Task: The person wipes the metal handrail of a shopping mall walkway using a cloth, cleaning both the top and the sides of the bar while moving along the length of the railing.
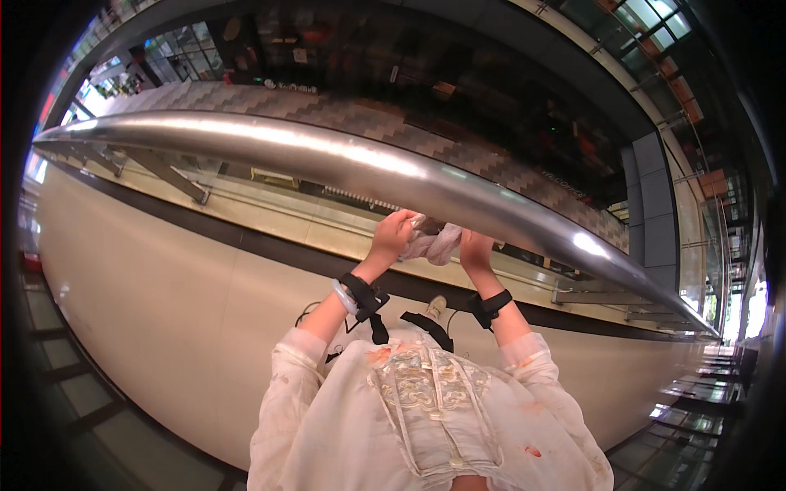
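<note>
A pale, twisted cloth (438,247) stretches between my two hands, just below the thick steel handrail (327,151). My left hand (395,235) is closed around one end of it. At the other end, my right hand (476,248) grips the cloth, its fingertips partly hidden by the rail. Whether the cloth touches the rail's underside I cannot tell. Each wrist wears a black strap, and a pale bangle sits on the left one.
Below the rail run metal brackets (176,176) and glass panels. Beyond it, a lower storey shows a patterned floor (360,114). Beige floor (164,270) with a dark border strip lies on my side, where one shoe (436,307) shows.
</note>
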Available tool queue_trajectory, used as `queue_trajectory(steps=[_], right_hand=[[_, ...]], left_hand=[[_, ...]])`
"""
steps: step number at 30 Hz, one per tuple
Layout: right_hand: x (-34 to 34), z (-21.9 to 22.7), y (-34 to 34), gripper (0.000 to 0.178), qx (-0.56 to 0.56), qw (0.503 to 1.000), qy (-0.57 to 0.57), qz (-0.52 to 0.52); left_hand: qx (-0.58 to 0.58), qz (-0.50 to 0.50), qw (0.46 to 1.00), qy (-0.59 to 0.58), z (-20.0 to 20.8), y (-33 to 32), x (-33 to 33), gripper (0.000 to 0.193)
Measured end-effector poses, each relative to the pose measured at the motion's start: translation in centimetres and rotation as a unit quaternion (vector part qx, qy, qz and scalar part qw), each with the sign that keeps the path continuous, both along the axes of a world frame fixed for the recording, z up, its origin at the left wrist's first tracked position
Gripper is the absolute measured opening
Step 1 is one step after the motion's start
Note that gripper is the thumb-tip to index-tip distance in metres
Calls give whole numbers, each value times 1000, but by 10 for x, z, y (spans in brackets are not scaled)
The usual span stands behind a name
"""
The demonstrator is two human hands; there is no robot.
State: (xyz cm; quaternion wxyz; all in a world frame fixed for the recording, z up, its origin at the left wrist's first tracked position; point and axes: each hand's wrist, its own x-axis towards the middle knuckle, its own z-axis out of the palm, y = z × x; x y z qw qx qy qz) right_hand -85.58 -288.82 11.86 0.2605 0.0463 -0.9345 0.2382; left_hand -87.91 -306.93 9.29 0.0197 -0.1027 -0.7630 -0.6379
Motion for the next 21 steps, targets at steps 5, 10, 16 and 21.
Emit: queue_trajectory(steps=[5,10,16,21], right_hand=[[27,-21,8,15,-130,990,3,-55],[17,-38,25,19,-268,955,-13,-125],[-8,-43,-12,22,-267,956,108,-55],[9,-107,-9,22,-488,863,64,-115]], left_hand=[[-43,10,999,32,25,1,0,21],[-107,46,981,157,28,-3,-13,17],[-389,-115,887,221,44,29,-15,17],[-428,-202,864,168,47,42,-34,25]])
